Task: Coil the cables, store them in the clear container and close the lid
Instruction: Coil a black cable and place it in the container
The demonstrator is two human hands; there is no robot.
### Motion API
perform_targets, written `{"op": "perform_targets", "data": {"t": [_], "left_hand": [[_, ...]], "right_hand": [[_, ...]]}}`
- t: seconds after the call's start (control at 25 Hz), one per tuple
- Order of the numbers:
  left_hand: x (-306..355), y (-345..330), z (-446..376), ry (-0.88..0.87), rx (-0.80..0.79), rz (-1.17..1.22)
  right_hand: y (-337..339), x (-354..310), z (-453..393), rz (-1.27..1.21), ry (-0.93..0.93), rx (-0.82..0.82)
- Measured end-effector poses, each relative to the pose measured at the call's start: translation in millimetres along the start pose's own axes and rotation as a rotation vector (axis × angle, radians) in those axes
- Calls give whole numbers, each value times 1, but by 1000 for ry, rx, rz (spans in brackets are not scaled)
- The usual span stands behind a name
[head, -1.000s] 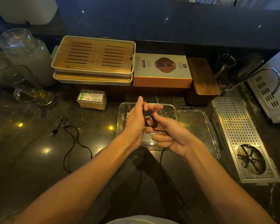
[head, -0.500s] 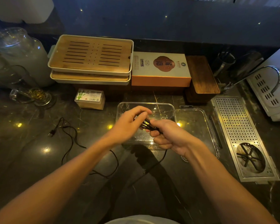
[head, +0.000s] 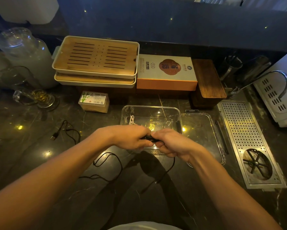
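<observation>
My left hand (head: 131, 137) and my right hand (head: 170, 143) meet in front of the clear container (head: 176, 112), both pinched on a small bundle of black cable (head: 147, 138). A loose end of that cable (head: 170, 170) hangs from under my right hand onto the counter. Inside the container lies a coiled white cable (head: 131, 120). The clear lid (head: 204, 130) lies flat just right of the container. Another black cable (head: 68, 130) with a plug lies loose on the counter at the left, and more black cable (head: 111, 165) loops under my left forearm.
Stacked bamboo trays (head: 96, 60), an orange box (head: 166, 72) and a wooden box (head: 208, 80) line the back. A toothpick box (head: 93, 101) and glassware (head: 35, 97) stand at the left. A perforated steel drain (head: 245, 136) and a tap (head: 278, 80) are at the right.
Both hands have dropped lower and come closer together on the cable bundle. The loose cable has slid across the counter toward me.
</observation>
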State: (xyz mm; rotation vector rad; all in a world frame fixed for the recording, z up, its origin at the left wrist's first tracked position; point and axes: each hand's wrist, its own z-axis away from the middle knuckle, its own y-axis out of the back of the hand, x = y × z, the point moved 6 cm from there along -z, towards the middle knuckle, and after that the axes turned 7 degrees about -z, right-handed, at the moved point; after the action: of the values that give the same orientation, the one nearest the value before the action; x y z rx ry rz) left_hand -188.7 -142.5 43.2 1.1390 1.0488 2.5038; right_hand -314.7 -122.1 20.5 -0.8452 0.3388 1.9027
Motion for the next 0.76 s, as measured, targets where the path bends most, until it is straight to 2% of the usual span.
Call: {"op": "perform_targets", "data": {"t": [0.12, 0.28, 0.4, 0.56, 0.64, 0.76], "left_hand": [[0, -4, -3, 43, 122, -133], [7, -4, 2, 26, 324, -124], [6, -7, 1, 21, 333, -176], [2, -9, 0, 12, 327, -78], [-2, -8, -1, 44, 327, -91], [-13, -8, -1, 115, 318, -95]], "right_hand": [[4, -1, -1, 16, 15, 40], [15, -12, 1, 46, 58, 60], [18, -7, -1, 40, 31, 19], [18, -6, 2, 84, 39, 21], [25, -10, 9, 238, 52, 90], [35, -25, 27, 618, 119, 170]]}}
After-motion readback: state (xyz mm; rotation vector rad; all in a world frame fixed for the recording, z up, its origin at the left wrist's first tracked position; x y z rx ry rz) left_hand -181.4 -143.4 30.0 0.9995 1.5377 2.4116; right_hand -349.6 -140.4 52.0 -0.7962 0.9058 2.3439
